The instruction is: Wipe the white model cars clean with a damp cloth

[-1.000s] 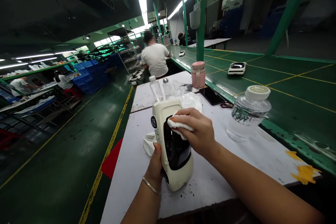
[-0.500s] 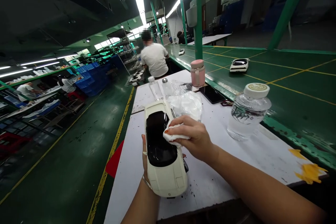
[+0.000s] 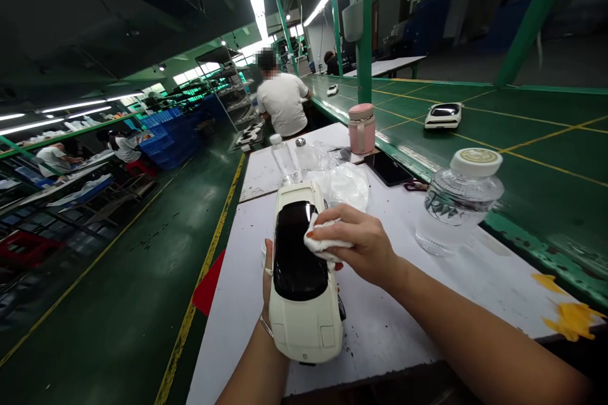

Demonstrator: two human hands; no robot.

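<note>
A white toy car (image 3: pixel 306 326) with a glossy black roof and windows is held above the table, its front end towards me. My left hand (image 3: pixel 267 275) grips it from beneath and the left side; most of its fingers are hidden under the body. In my right hand (image 3: pixel 363 243) is a bunched white cloth (image 3: pixel 325 237), pinched between thumb and fingers. The cloth touches the right edge of the black top.
Beyond the car are a clear plastic bag (image 3: pixel 349 183), small bottles (image 3: pixel 284 158), a pink flask (image 3: pixel 361 130) and a phone (image 3: pixel 388 168). A large water jar (image 3: pixel 458 202) stands right. Another toy car (image 3: pixel 443 116) is on the green belt (image 3: pixel 536 183). A co-worker (image 3: pixel 284 104) sits ahead.
The car and both hands sit slightly further right in view, as does much of the scene. The cloth stays at the right edge of the black top.
</note>
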